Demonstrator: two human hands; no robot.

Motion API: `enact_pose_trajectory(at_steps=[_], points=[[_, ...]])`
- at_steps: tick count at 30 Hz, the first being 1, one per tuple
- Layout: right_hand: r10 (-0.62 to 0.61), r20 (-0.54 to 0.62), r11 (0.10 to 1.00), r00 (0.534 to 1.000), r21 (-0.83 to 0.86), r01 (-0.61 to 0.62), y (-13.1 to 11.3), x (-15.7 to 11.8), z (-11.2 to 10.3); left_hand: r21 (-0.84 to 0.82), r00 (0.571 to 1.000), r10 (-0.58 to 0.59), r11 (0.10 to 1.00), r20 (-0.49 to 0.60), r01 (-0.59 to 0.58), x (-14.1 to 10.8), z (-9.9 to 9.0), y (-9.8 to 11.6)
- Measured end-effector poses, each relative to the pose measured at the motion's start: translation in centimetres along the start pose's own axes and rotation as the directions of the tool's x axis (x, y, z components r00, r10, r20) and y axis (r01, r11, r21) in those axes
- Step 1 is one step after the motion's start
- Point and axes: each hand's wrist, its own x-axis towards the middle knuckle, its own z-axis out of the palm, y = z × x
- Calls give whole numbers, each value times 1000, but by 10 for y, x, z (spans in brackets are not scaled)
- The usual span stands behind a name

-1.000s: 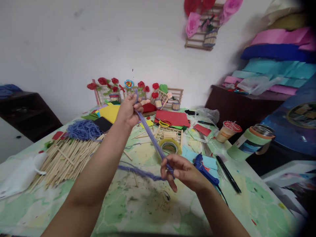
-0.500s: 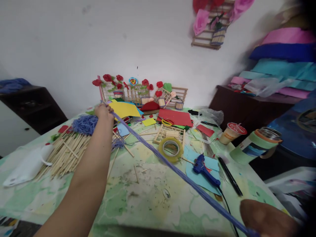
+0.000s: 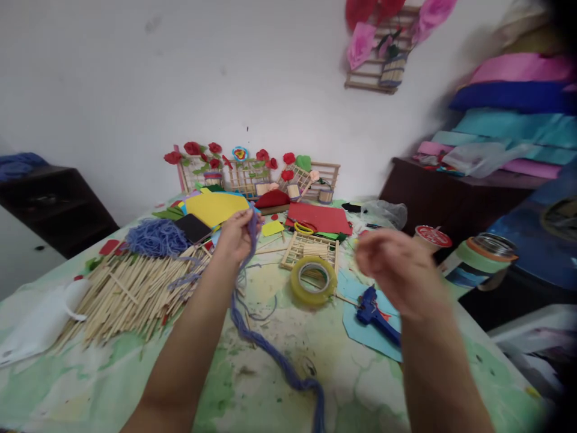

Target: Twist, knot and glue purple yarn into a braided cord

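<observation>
Arm outstretched, the left hand (image 3: 238,236) holds yarn (image 3: 273,353) between its fingers; the right hand (image 3: 399,270), raised near the glue gun (image 3: 370,311), is blurred, its fingers' spread unclear.

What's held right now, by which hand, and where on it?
Left hand holds the blue-purple yarn by its far part; the rest trails nearer. Right hand is blurred; nothing visible in it.

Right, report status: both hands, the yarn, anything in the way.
Left hand gripping blue yarn. Right hand hovering, blurred, no yarn visible in it. Yarn hangs down across tablecloth; tape roll and glue gun lie right, clear of it.
</observation>
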Motion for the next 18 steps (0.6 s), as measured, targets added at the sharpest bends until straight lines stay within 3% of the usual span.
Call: enact_pose_trajectory(at_steps=[3,7,11,18], points=[[-43,-51,986,998,-164,34,13,37,43,3,978,42,999,206,-43,-33,31,-8],[-65,-69,963,996,-268,44,38,50,74,117,944,-5,993,330,-35,-56,40,-15],[-22,35,986,999,-166,27,57,48,69,256,918,-99,967,384,-3,-54,37,-20],[127,119,959,985,240,-153,60,52,54,179,904,-208,972,374,150,-48,39,-23]])
